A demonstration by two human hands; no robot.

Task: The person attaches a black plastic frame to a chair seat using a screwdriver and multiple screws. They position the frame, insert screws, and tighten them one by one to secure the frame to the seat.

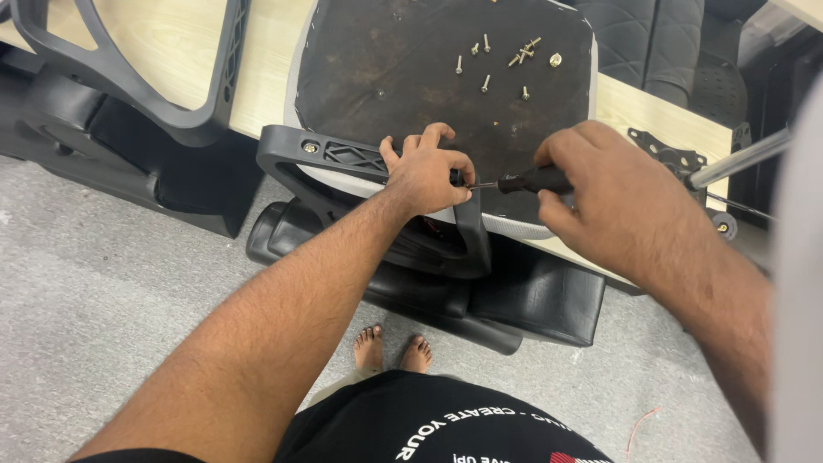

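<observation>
The left hand (426, 174) is closed around the black plastic armrest frame (343, 159), with its fingers curled over the edge to hold it against the upturned chair seat with the dark cloth bottom (403, 60). The right hand (613, 193) is wrapped tight around the black-handled screwdriver (531, 180). The thin metal tip points at a spot just beside the left fingers, right where the frame meets the seat.

One bolt (309, 147) already sits in the frame, further out from the left hand. A small pile of loose silver screws (506, 56) lies on the seat bottom, well beyond both hands, so it looks like more fastening is left to do.

The screw under the tip is hidden by the left fingers, so I cannot tell how far in it is. A second grey plastic frame (129, 77) lies far off past the left arm, cut off at the top. A shiny metal rod (741, 159) pokes out beyond the right hand.
</observation>
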